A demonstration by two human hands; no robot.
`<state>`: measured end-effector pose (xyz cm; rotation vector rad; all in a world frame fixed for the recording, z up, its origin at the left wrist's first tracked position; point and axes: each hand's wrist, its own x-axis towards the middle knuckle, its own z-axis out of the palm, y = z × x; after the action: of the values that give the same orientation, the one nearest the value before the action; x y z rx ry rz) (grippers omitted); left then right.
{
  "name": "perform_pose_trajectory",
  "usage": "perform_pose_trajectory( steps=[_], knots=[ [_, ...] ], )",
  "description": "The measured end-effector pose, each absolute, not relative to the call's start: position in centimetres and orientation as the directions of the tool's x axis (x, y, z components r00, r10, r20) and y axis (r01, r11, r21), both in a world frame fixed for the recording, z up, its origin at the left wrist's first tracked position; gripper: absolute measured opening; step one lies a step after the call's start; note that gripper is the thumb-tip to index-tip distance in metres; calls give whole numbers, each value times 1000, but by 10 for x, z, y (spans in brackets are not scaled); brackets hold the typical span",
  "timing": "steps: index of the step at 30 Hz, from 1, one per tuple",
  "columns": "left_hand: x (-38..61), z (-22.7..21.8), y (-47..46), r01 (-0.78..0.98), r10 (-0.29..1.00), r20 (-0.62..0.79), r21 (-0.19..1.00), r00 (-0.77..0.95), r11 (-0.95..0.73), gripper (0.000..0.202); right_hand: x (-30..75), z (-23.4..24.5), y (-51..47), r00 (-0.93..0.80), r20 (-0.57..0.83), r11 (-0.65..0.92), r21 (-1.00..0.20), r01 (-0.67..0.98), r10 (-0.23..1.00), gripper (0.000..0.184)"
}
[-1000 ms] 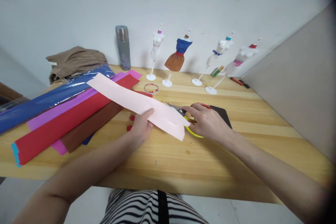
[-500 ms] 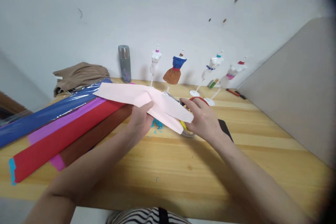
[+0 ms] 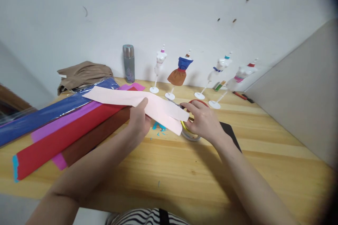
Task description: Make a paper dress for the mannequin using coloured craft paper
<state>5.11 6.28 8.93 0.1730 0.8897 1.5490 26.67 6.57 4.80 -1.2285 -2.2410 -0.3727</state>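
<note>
My left hand point(image 3: 139, 119) pinches a long strip of pale pink paper point(image 3: 118, 97), lifted off the wooden table point(image 3: 185, 168) and folded over at its right end. My right hand point(image 3: 203, 121) grips scissors point(image 3: 188, 126) with red and yellow handles, their blades running under the pink paper's right end. Small turquoise scraps point(image 3: 158, 127) lie on the table just below the paper, between my hands.
Rolls of blue point(image 3: 50, 110), purple point(image 3: 66, 119), red point(image 3: 68, 133) and brown paper point(image 3: 97, 135) lie at the left. Several small dress-form mannequins, one in a blue and brown dress point(image 3: 179, 74), stand along the wall with a grey flask point(image 3: 129, 63). A tan cloth point(image 3: 83, 74) and black mat point(image 3: 229, 132) are nearby.
The pink paper rose from the table with my left hand. My right hand lifted the scissors to its right end. The view tilted up.
</note>
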Motion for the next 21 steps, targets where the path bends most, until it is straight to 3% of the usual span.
perform_pose_trajectory(
  steps=[10, 21],
  knots=[
    [48, 79, 65, -731, 957, -219, 682, -192, 9, 13, 271, 50, 60, -372, 620, 560, -133, 818, 691, 44],
    [48, 73, 64, -715, 992, -71, 698, -104, -25, 30, 276, 54, 58, -361, 686, 575, -102, 812, 631, 47]
  ],
)
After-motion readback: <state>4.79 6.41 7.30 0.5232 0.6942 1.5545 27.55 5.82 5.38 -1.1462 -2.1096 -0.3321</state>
